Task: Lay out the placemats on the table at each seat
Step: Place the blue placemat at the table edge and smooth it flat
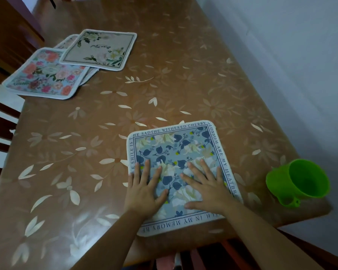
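A blue floral placemat (176,149) with a lettered border lies flat at the table's near edge. My left hand (144,190) and my right hand (205,188) both rest palm down on it, fingers spread, holding nothing. At the far left sits a loose pile of other mats: a beige placemat (100,49) with white flowers on top, a pink rose placemat (45,75) overlapping it, and at least one more mat partly hidden beneath.
A green plastic cup (299,182) stands at the table's right edge near the blue mat. The brown table (164,84) has a glossy floral cover. Wooden chairs (2,121) line the left side, one more sits below the near edge. A wall runs along the right.
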Action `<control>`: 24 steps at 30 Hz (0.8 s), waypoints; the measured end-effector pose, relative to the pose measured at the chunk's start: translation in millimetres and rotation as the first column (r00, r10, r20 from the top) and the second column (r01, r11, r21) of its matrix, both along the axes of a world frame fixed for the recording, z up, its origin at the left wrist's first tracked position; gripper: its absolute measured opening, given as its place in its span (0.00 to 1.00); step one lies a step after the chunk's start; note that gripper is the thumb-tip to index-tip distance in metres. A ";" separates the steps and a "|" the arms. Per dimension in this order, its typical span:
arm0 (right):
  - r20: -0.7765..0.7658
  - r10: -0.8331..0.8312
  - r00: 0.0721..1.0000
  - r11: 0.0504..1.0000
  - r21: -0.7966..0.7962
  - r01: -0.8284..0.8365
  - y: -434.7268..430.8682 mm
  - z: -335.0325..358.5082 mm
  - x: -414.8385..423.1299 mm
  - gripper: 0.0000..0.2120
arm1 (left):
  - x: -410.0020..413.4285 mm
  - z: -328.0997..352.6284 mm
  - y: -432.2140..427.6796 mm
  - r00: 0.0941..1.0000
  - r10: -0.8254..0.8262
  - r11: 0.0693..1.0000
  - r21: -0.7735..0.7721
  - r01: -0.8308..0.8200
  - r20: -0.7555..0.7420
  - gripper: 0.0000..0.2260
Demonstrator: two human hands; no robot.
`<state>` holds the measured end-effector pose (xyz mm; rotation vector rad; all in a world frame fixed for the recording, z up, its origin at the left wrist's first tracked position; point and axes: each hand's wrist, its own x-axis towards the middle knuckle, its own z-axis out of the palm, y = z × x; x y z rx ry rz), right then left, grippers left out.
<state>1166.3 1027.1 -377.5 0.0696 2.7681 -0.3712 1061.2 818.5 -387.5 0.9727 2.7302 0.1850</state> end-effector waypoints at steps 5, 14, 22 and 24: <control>-0.150 0.032 0.988 0.997 0.078 -0.020 8.5 -5.8 -41.4 0.36 | -28.3 -1.3 14.2 1.000 0.013 0.999 0.039 -0.013 -0.007 0.30; -0.221 0.073 0.972 0.995 0.076 -0.058 32.1 -14.9 -122.7 0.33 | -75.4 -6.9 38.0 0.999 0.022 0.999 0.042 -0.020 -0.040 0.29; -0.282 -0.190 0.940 0.977 0.041 0.210 36.0 -16.9 -156.2 0.30 | -102.9 -6.1 59.2 0.990 0.129 0.988 0.088 -0.124 -0.053 0.29; -0.288 -0.343 0.894 0.928 0.045 0.370 34.9 -17.5 -158.4 0.31 | -102.0 -5.5 60.4 0.979 0.196 0.975 0.113 -0.189 -0.051 0.31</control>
